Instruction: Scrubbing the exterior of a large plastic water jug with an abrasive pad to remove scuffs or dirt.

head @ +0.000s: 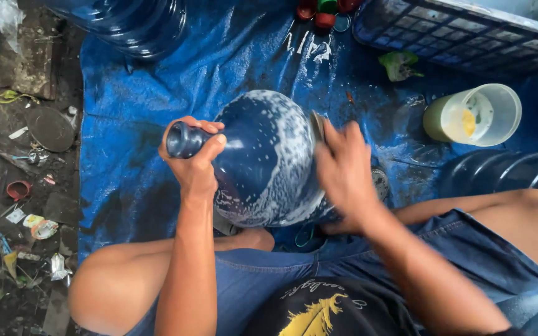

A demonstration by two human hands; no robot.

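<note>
A dark shirt with a yellow feather print (314,317) and blue denim shorts (263,280) are seen closest to the lens, with the soapy blue water jug (263,158) laid on its side just beyond the knees, on a blue tarp (132,93). The jug's neck is gripped by the left hand (193,155), fingers clenched round it, so the jug is held steady at that end. The right hand (344,168) is pressed against the jug's shoulder on the opposite side, closed on what seems to be a flat scrubbing pad (317,126), though the pad is blurred. The scrubbing would probably be done best with the neck held firm, the jug turned a little at a time, and the foam spread over every patch. Beyond the jug to the right, a clear plastic cup (477,115) with yellowish liquid is set well apart; a blue crate (462,31) lies farther off.
</note>
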